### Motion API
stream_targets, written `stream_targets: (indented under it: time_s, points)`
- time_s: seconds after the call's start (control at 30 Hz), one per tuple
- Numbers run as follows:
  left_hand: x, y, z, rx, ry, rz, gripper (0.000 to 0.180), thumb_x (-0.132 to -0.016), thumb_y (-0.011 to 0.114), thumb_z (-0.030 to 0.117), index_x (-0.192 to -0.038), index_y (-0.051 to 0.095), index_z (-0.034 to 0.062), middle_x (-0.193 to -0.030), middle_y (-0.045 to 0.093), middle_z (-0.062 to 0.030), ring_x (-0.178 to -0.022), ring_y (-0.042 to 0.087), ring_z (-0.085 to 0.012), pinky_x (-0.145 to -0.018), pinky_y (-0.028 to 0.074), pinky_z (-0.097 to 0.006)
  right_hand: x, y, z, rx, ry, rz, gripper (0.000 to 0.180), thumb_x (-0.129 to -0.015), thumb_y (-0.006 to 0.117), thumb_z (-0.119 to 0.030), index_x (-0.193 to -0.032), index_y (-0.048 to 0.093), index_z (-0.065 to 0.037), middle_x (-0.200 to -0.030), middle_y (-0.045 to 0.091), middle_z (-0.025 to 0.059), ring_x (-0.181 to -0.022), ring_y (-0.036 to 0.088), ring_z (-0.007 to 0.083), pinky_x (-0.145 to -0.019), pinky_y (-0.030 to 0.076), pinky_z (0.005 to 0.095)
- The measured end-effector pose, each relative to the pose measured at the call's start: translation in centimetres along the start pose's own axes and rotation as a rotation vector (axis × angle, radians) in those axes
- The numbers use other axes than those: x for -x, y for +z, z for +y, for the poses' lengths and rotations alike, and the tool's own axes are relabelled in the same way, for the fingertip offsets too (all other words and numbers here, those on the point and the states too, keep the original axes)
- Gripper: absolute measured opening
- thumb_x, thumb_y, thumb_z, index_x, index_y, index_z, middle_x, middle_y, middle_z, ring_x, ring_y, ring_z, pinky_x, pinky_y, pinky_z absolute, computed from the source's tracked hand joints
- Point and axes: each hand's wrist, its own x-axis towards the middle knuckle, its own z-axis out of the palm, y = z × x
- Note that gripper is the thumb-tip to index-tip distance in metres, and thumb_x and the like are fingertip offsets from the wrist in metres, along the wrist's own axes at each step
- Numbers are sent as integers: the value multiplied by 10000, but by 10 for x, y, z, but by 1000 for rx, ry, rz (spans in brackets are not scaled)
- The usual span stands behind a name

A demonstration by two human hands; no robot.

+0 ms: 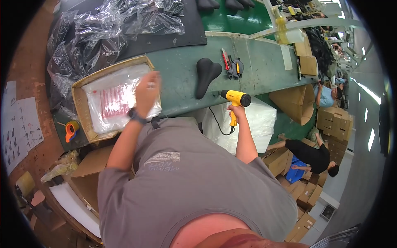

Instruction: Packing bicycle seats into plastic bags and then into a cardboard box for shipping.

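My right hand [236, 113] is wrapped round the handle of a yellow and black heat gun [237, 98]. Its nozzle points left, toward a black bicycle saddle [206, 74] lying on the green bench. Over the right side of an open cardboard box [78, 103] is my left hand [147, 91], its fingers smeared by motion. I cannot tell whether anything is in them. Inside that box lie clear plastic bags [93, 93] with red print. A red utility knife [225, 59] and a dark tool with a yellow handle [236, 68] rest right of the saddle.
Crumpled clear plastic [111, 29] covers dark things at the back left. An orange tape roll [71, 131] sits left of the box. The heat gun's cord [217, 124] hangs past a white plastic-wrapped bundle [256, 124]. Farther right are cartons [333, 124] and another person [310, 155].
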Motion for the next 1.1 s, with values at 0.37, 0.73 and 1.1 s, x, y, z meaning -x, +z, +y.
stream_targets:
  time_s: [0.37,0.73,1.1]
  points:
    - [34,325,-118,-490,-693,-748,932,-756,893,390,-1413,374,-19,-1336,634,-269,-1233,647,-415,-1073,521,-483,11,23,-34,127,102,3,399,-896,813,-298,-1200,684,-75,-848,703,83,-507,587,153,-460,489,281]
    - [55,202,-150,-595,-646,-472,741,-887,744,340,-1311,312,-89,-1195,648,-373,-1077,677,-515,-956,534,-546,-18,-32,-9,27,172,-225,286,-929,756,-214,-1134,657,-42,-981,735,76,-691,705,175,-601,577,290]
    - [88,190,-187,-474,-651,-351,949,-840,820,470,-1332,275,-131,-1072,685,-378,-1009,694,-509,-901,547,-523,-17,-10,-20,146,49,-164,191,-897,742,-157,-1028,676,-34,-814,707,56,-514,560,109,-442,446,265]
